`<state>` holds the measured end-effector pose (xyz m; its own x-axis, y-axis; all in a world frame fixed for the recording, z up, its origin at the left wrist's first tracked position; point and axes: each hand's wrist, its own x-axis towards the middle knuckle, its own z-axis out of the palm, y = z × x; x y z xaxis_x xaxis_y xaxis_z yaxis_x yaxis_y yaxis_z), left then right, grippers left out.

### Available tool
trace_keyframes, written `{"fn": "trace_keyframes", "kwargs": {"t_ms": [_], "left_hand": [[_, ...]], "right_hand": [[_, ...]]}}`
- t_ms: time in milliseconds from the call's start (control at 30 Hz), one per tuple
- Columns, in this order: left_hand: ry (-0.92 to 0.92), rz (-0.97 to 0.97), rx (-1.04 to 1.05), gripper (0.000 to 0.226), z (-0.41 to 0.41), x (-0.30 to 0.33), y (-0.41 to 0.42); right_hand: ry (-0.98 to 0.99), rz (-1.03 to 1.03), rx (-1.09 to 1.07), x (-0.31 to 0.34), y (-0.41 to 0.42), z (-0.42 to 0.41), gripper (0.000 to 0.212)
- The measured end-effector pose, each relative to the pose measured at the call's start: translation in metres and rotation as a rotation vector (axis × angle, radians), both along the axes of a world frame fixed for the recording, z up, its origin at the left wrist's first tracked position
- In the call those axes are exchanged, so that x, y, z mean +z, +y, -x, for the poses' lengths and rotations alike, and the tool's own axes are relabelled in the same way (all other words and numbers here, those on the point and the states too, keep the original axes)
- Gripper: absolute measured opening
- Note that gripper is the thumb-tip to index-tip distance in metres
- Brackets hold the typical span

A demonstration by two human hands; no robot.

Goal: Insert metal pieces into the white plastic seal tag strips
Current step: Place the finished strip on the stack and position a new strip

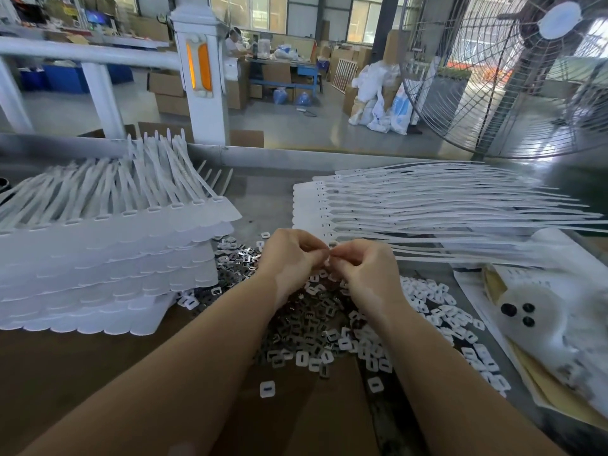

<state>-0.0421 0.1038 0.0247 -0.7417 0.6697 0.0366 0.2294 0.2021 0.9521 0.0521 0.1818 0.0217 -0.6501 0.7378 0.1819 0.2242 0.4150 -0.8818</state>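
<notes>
A worktable seen from above, the person's two bare forearms reaching forward from the bottom edge. At far left sits a tall stack of white seal tag strips (pixel 108 268), flat tag ends toward the viewer, tails fanning away; just beside its right foot begins a loose heap of small dark metal pieces (pixel 306 320), mixed with small white plastic caps (pixel 437 319) that trail off to the right. Above the heap, at centre, the left hand (pixel 291 258) and the right hand (pixel 363 268) meet fingertip to fingertip, both with fingers curled and pinching something small and white between them; what exactly is held is too small to tell. Right of the hands, a second sheet of strips (pixel 427 205) lies flat, tails pointing right, its nearest edge touching the fingertips. Far right, crumpled paper and a pale plastic object with three dark dots (pixel 523 311); behind, a large fan (pixel 513 74).

To do this step well, probably steady the strip's head with one hand; align the metal piece squarely with the slot; press until it seats flush; avoid pushing it in tilted.
</notes>
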Motion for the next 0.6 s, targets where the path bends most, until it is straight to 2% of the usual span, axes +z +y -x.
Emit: {"fn": "trace_keyframes", "kwargs": {"t_ms": [167, 300, 400, 600], "left_hand": [[0.004, 0.0, 0.002, 0.013, 0.005, 0.001, 0.005], [0.082, 0.046, 0.062, 0.011, 0.013, 0.0, 0.014], [0.101, 0.082, 0.065, 0.012, 0.018, 0.0, 0.021], [0.081, 0.139, -0.008, 0.006, 0.023, 0.002, 0.035]], "right_hand": [[-0.004, -0.056, -0.032, -0.003, 0.004, 0.003, 0.008], [-0.106, -0.325, -0.072, -0.007, 0.001, 0.005, 0.016], [-0.127, -0.434, -0.073, -0.008, -0.001, 0.006, 0.017], [-0.042, -0.288, -0.115, -0.009, 0.004, 0.001, 0.017]]}}
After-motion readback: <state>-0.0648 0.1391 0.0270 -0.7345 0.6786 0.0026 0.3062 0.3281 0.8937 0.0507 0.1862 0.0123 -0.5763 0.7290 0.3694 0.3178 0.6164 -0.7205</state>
